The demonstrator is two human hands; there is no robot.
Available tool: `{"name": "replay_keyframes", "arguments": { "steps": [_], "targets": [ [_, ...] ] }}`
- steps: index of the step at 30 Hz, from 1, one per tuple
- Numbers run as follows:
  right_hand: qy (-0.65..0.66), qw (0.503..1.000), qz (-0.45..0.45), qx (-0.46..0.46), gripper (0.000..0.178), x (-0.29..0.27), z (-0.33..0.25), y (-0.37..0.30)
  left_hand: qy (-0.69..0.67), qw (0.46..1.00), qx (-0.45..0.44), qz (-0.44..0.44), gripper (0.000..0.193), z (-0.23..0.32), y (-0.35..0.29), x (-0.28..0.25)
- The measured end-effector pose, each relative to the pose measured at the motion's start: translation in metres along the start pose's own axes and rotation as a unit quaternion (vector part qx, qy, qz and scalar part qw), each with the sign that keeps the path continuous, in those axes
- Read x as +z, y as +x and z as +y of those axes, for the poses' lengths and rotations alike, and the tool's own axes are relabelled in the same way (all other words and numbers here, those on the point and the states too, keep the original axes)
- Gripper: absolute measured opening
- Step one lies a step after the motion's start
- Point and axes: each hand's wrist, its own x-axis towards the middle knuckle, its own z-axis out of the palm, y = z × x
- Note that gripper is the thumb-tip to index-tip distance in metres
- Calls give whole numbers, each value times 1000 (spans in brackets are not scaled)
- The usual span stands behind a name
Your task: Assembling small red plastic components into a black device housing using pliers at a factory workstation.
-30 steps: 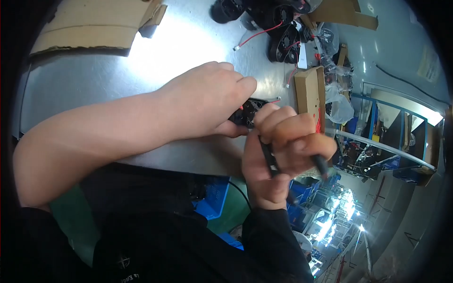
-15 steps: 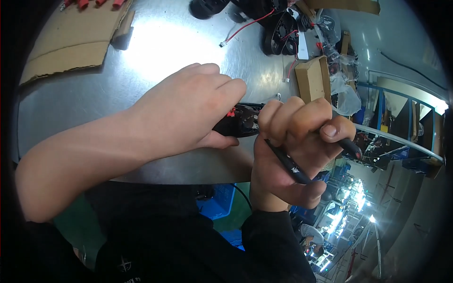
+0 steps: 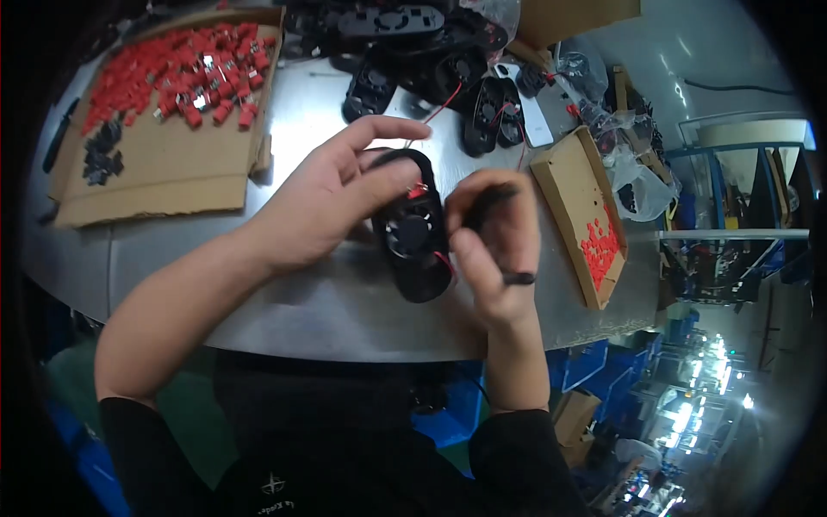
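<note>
Head view: black oval fan housing (image 3: 413, 233) now exposed on metal table (image 3: 284, 302) (earlier hidden under hands). Left hand (image 3: 345, 194) spread, thumb pressed on housing top. Right hand (image 3: 491, 246) curled around black tool (image 3: 504, 277), tip brought to housing edge; work shifted to fastening stage.

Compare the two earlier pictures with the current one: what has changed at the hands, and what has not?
The left hand has opened its fingers, uncovering the black fan housing it steadies on the table. The right hand has turned its dark tool towards the housing. Both hands keep their hold.
</note>
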Motion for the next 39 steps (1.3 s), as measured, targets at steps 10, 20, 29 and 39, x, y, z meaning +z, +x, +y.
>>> {"name": "replay_keyframes", "arguments": {
  "steps": [10, 20, 29, 39],
  "targets": [
    [109, 990, -63, 70, 56, 0, -5, -2, 28, 974, -196, -114, 75, 8, -4, 4],
    [-12, 990, -23, 142, 22, 13, -12, -2, 100, 978, -156, -97, 67, 2, -4, -1],
    [-220, 962, 158, 39, 25, -3, 2, 1, 555, 812, 174, -51, 59, 5, -13, 12],
    [219, 969, -31, -111, 118, 16, -18, 10, 667, 732, 134, -37, 47, -14, -26, 21]
  ]
}}
